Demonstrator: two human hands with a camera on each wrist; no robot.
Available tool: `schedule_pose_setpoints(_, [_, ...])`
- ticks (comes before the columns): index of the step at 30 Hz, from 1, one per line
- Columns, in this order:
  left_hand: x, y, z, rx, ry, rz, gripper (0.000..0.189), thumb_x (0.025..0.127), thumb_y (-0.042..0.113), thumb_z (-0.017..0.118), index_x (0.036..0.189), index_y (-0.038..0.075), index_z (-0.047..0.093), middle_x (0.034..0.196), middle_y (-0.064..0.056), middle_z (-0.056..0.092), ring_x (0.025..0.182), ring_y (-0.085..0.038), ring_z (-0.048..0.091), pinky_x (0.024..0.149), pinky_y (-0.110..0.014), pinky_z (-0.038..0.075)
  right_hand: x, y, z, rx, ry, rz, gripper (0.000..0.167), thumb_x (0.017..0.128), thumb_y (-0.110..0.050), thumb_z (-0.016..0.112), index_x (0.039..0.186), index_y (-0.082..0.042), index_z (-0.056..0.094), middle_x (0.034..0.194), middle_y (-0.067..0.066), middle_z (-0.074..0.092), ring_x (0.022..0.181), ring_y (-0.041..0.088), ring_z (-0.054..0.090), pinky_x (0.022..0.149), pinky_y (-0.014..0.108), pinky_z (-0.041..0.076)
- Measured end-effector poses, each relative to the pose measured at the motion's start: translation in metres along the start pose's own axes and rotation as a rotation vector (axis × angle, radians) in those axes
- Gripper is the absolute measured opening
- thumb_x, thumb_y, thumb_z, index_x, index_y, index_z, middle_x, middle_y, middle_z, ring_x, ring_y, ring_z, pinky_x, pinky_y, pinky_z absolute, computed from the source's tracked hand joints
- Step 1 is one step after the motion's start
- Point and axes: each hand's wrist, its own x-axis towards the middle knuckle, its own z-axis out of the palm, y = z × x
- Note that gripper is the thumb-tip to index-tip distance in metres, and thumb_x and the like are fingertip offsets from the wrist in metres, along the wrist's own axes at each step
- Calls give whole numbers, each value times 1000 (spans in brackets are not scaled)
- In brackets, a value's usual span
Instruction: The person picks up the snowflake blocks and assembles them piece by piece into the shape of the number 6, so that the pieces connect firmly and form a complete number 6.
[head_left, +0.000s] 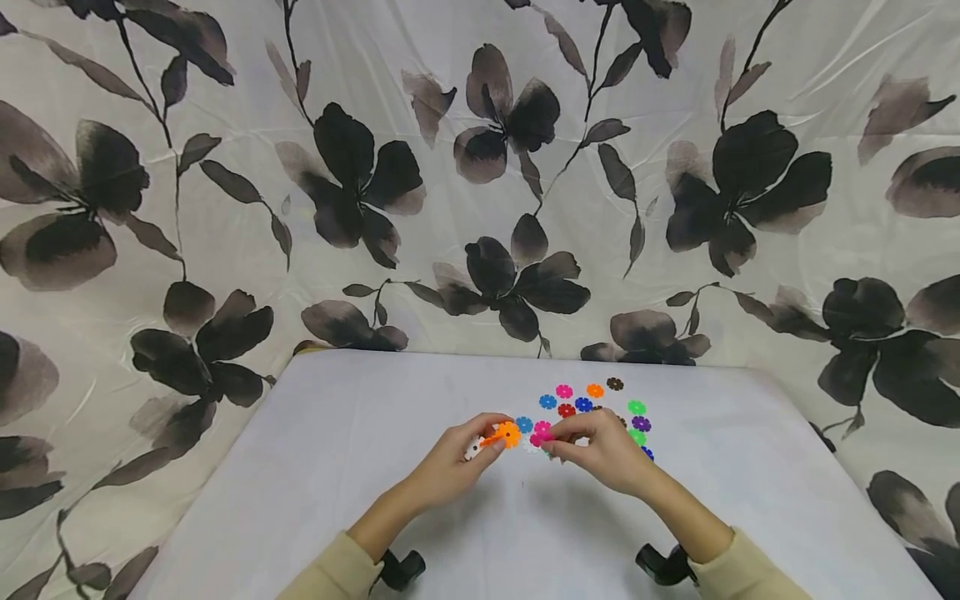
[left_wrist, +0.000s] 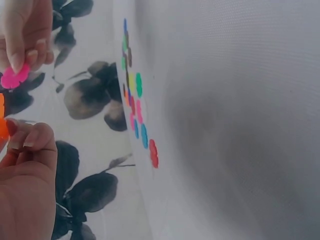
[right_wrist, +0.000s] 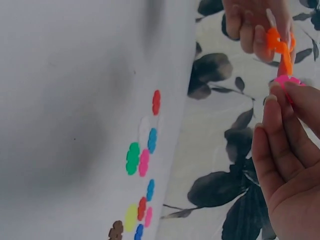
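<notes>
My left hand (head_left: pixel 459 454) is raised above the table and pinches orange flower-shaped plastic discs (head_left: pixel 508 434), which look joined at an angle. A white disc (head_left: pixel 472 448) shows beside its fingers; whether it is attached to the orange ones I cannot tell. Facing it, my right hand (head_left: pixel 606 450) pinches a pink flower-shaped disc (right_wrist: pixel 289 81) between thumb and fingertips. In the right wrist view, the pink disc is close to the lower end of the orange piece (right_wrist: pixel 286 60); whether they touch is unclear. Fingers hide part of each held disc.
Several loose flower discs lie on the white tabletop (head_left: pixel 337 417) beyond and beside the right hand, among them a blue disc (head_left: pixel 548 402), a brown disc (head_left: pixel 615 383) and a purple disc (head_left: pixel 641 423). A floral curtain (head_left: pixel 495 167) hangs behind the table's far edge.
</notes>
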Motion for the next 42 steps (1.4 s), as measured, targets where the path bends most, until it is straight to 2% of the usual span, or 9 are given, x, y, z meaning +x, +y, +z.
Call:
schedule_pose_setpoints(5, [3, 2, -1, 1, -7, 13, 36, 104, 29, 62, 140, 24, 59, 104, 7, 60, 94, -17, 55, 68, -24, 51, 3, -6, 0, 2, 6, -20, 9, 93, -20, 77, 100, -17, 82, 83, -7, 75, 75, 12, 68, 77, 29, 59])
schedule_pose_setpoints(12, [3, 2, 2, -10, -15, 16, 39, 104, 31, 61, 140, 15, 59, 118, 7, 68, 108, -17, 56, 90, -30, 54, 2, -8, 4, 14, 8, -3, 10, 92, -18, 79, 101, -16, 82, 84, -7, 75, 76, 14, 67, 71, 29, 59])
schedule_pose_setpoints(17, [2, 2, 3, -17, -18, 6, 37, 104, 32, 61, 139, 19, 60, 119, 9, 67, 109, -17, 56, 92, -32, 53, 1, -8, 5, 8, 11, -12, 10, 92, -18, 79, 102, -16, 82, 84, -7, 75, 76, 13, 66, 72, 29, 59])
schedule_pose_setpoints(21, [2, 3, 3, -10, -17, 1, 36, 104, 32, 61, 139, 21, 60, 113, 9, 66, 104, -17, 55, 85, -30, 53, 0, -8, 6, -5, 15, -14, 10, 91, -17, 79, 101, -16, 82, 85, -5, 76, 77, 13, 66, 70, 29, 59])
schedule_pose_setpoints(26, [2, 2, 4, -6, -5, 15, 34, 104, 31, 61, 137, 22, 60, 108, 7, 65, 99, -17, 55, 78, -29, 52, 0, -9, 7, -38, 35, -14, 9, 90, -17, 80, 99, -16, 83, 84, -11, 75, 78, 12, 65, 67, 29, 59])
schedule_pose_setpoints(33, [2, 2, 7, 15, 7, 9, 41, 104, 30, 62, 144, 23, 54, 97, 4, 59, 82, -16, 52, 62, -23, 49, 0, -8, 8, -71, 54, -39, 9, 90, -16, 81, 98, -13, 83, 83, -12, 75, 76, 9, 65, 66, 30, 59])
schedule_pose_setpoints(37, [2, 4, 8, 9, 18, 0, 41, 105, 30, 61, 144, 22, 55, 100, 3, 60, 83, -16, 51, 61, -22, 47, 1, -8, 8, -90, 64, -51, 7, 89, -15, 81, 96, -14, 83, 82, -13, 75, 77, 8, 64, 66, 29, 58])
schedule_pose_setpoints(39, [2, 5, 9, 4, 23, -1, 40, 105, 30, 60, 143, 21, 56, 105, 2, 63, 87, -18, 54, 64, -24, 50, 1, -9, 8, -96, 68, -57, 7, 89, -15, 82, 95, -13, 83, 82, -13, 74, 77, 8, 64, 65, 28, 58])
schedule_pose_setpoints(42, [2, 5, 10, 2, 23, 0, 40, 105, 31, 59, 143, 18, 57, 122, 0, 67, 107, -21, 60, 82, -28, 58, 2, -9, 9, -103, 75, -73, 6, 88, -14, 82, 94, -13, 83, 81, -13, 74, 76, 7, 64, 65, 27, 58])
